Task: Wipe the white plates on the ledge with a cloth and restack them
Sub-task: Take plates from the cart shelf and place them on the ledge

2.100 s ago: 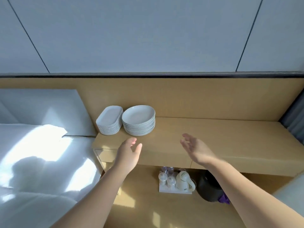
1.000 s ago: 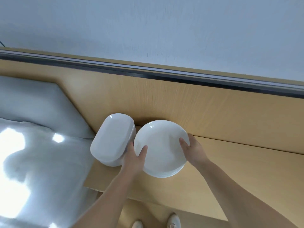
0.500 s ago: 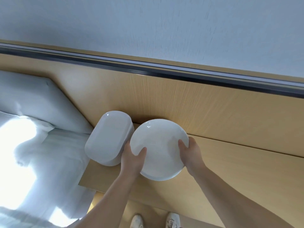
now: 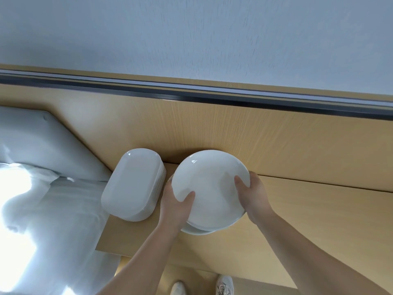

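A round white plate [image 4: 210, 188] is held a little above the stack of round white plates [image 4: 202, 231], of which only the near rim shows. My left hand [image 4: 173, 207] grips its left edge, thumb on the face. My right hand [image 4: 254, 194] grips the right edge, thumb on top too. A stack of oblong white plates [image 4: 133, 184] stands just left on the wooden ledge [image 4: 308, 220]. No cloth is in view.
A wooden wall panel [image 4: 276, 135] rises right behind the plates, topped by a dark rail. A bed with white linen [image 4: 53, 209] and a pillow lies left of the ledge. My shoes [image 4: 224, 285] show on the floor below.
My hands went from open in the air above the ledge to gripping the top round plate at both sides. That plate has lifted slightly off its stack and my view has moved closer.
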Tool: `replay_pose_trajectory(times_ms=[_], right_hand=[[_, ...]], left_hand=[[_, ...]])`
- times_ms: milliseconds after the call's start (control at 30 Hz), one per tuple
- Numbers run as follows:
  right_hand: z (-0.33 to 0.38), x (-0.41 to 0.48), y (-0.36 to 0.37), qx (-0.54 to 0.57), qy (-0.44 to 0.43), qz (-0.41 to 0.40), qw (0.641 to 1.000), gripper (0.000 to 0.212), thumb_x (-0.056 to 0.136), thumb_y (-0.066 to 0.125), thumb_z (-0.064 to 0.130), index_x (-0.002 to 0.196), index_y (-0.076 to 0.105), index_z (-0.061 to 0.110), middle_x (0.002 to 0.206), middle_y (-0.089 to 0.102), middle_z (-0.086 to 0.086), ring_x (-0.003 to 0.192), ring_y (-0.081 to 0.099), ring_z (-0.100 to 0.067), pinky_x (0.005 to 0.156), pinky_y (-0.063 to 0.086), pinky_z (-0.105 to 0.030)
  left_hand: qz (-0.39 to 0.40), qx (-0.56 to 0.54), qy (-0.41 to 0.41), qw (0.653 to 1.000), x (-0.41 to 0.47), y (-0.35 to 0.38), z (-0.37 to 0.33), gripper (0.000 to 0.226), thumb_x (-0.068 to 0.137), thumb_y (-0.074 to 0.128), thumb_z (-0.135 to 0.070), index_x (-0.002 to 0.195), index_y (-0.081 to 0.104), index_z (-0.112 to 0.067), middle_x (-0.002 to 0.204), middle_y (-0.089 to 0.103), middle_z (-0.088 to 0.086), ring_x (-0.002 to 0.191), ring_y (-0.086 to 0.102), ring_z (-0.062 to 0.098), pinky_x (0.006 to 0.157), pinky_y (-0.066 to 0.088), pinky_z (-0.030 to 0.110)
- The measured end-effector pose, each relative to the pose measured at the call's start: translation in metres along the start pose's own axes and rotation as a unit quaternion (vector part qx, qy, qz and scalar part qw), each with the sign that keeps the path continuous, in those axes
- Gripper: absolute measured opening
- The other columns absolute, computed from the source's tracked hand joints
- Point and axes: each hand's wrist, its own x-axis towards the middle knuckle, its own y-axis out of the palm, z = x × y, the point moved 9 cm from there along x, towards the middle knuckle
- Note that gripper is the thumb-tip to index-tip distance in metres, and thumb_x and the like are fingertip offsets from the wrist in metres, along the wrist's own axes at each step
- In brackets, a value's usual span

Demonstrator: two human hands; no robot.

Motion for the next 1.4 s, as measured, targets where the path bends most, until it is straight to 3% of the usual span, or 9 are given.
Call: replay_pose_trajectory(times_ms=[133,233,333,533,733,867,967,1133,1400], right_hand=[[0.0,-0.006,-0.004,-0.016,-0.017,0.016,1.0,0.038,0.096,0.054,0.031,0.132,0.044,0.028,0.111,0.06,0.01,0.103,0.06,-0.018,0.09,0.053,-0.044],[0.002,-0.011,0.001,-0.03,-0.025,0.035,0.999,0.071,0.095,0.057,0.035,0.153,0.016,0.035,0.12,0.051,0.013,0.11,0.054,-0.015,0.097,0.049,-0.041],[0.001,-0.011,0.001,-0.03,-0.031,0.025,0.999,0.07,0.092,0.061,0.039,0.151,0.023,0.037,0.127,0.055,0.009,0.113,0.056,-0.016,0.099,0.049,-0.039],[0.007,-0.018,-0.005,-0.006,-0.044,0.02,0.999,0.075,0.09,0.064,0.04,0.152,0.023,0.035,0.125,0.052,0.013,0.112,0.052,-0.009,0.095,0.042,-0.024],[0.015,-0.031,-0.021,0.024,-0.05,0.033,0.998,0.075,0.089,0.066,0.037,0.152,0.025,0.036,0.13,0.053,0.014,0.114,0.054,-0.009,0.092,0.043,-0.023],[0.017,-0.043,-0.032,0.033,-0.048,0.014,0.998,0.075,0.089,0.065,0.038,0.152,0.024,0.035,0.132,0.052,0.013,0.117,0.054,-0.01,0.099,0.045,-0.028],[0.018,-0.056,-0.04,0.04,-0.045,-0.02,0.998,0.075,0.09,0.064,0.039,0.152,0.023,0.035,0.134,0.055,0.01,0.118,0.055,-0.012,0.101,0.047,-0.032],[0.024,-0.083,-0.049,0.04,-0.045,-0.109,0.992,0.072,0.091,0.063,0.039,0.152,0.025,0.034,0.124,0.052,0.015,0.109,0.051,-0.007,0.089,0.041,-0.02],[0.019,-0.144,-0.07,0.072,-0.026,-0.24,0.968,0.069,0.091,0.063,0.04,0.151,0.029,0.032,0.127,0.05,0.015,0.109,0.05,-0.006,0.088,0.04,-0.021]], left_hand=[[0.013,0.018,0.02,1.0,0.003,0.003,-0.007,0.054,0.084,0.069,-0.025,0.13,0.042,-0.028,0.115,0.054,-0.014,0.108,0.052,0.012,0.085,0.04,0.029],[0.023,0.02,0.027,0.999,0.005,0.003,-0.01,0.06,0.085,0.067,-0.026,0.135,0.036,-0.036,0.117,0.051,-0.022,0.109,0.049,0.008,0.088,0.038,0.028],[0.02,0.014,0.03,0.999,0.004,0.002,-0.015,0.054,0.086,0.067,-0.029,0.129,0.037,-0.044,0.114,0.051,-0.027,0.109,0.05,0.006,0.088,0.039,0.028],[0.019,0.031,0.026,0.999,0.003,-0.001,-0.025,0.075,0.085,0.064,-0.045,0.148,0.023,-0.04,0.134,0.042,-0.023,0.122,0.043,0.006,0.103,0.039,0.036],[0.022,0.02,0.041,0.999,-0.009,0.001,-0.037,0.073,0.08,0.064,-0.047,0.144,0.029,-0.041,0.121,0.045,-0.031,0.117,0.044,0.004,0.095,0.037,0.03],[0.038,0.017,0.039,0.998,-0.013,0.004,-0.043,0.074,0.087,0.064,-0.039,0.149,0.024,-0.039,0.13,0.04,-0.026,0.118,0.039,0.002,0.1,0.035,0.029],[0.074,0.016,0.055,0.996,-0.012,0.008,-0.055,0.073,0.087,0.063,-0.041,0.149,0.024,-0.041,0.133,0.043,-0.022,0.116,0.043,0.003,0.098,0.038,0.029],[0.138,0.037,0.102,0.984,-0.009,0.008,-0.081,0.071,0.088,0.061,-0.042,0.149,0.023,-0.04,0.142,0.04,-0.019,0.123,0.041,0.004,0.093,0.034,0.025],[0.257,0.045,0.18,0.949,-0.029,0.025,-0.116,0.071,0.09,0.061,-0.039,0.151,0.024,-0.033,0.151,0.034,-0.014,0.137,0.033,0.009,0.105,0.03,0.025]])
